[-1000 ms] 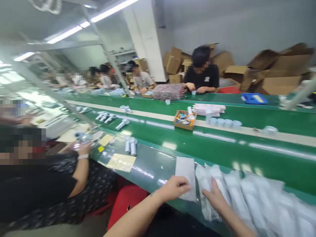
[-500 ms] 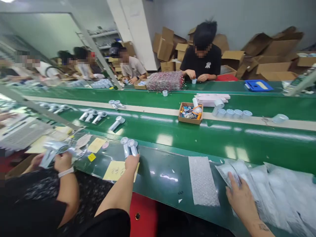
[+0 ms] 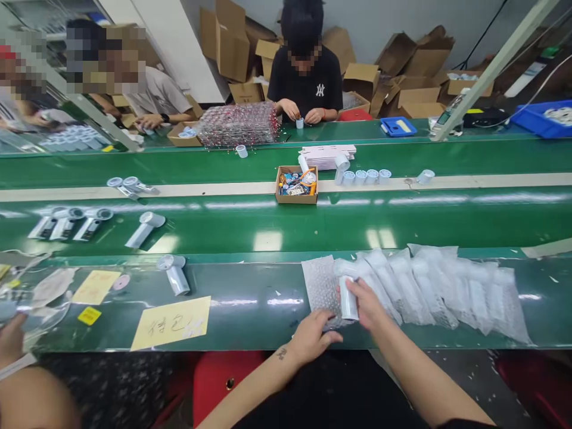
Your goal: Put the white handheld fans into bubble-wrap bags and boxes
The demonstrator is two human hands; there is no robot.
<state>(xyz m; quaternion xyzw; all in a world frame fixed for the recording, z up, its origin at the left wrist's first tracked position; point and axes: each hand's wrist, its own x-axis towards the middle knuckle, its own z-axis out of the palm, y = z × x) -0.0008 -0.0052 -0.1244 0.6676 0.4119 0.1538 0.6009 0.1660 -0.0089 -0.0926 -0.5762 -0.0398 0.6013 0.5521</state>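
My right hand (image 3: 369, 304) is closed around the handle of a light-blue handheld fan (image 3: 349, 301), its round head pointing away from me. Beneath and beside that fan lies a bubble-wrap bag (image 3: 318, 280); whether the head is inside it I cannot tell. At the bag's near left edge, my left hand (image 3: 315, 336) has its fingers curled onto the wrap, with the thumb stretched out to the side. Just right of my hands, several bagged fans (image 3: 424, 283) lie in an overlapping row. One unwrapped fan (image 3: 175, 275) rests farther left on the bench.
A yellow paper (image 3: 172, 325) with handwriting lies at front left. More fans (image 3: 93, 223) are on the green belt (image 3: 232, 223), and a small carton of parts (image 3: 297, 199) stands mid-belt. Across, a person (image 3: 306, 77) handles a small cup. A neighbour's hand (image 3: 11, 342) shows at left.
My left hand has left the pair of fans and come right to the bag; one fan remains there. My right hand has gone from the bagged row to gripping a fan. The view has swung right.
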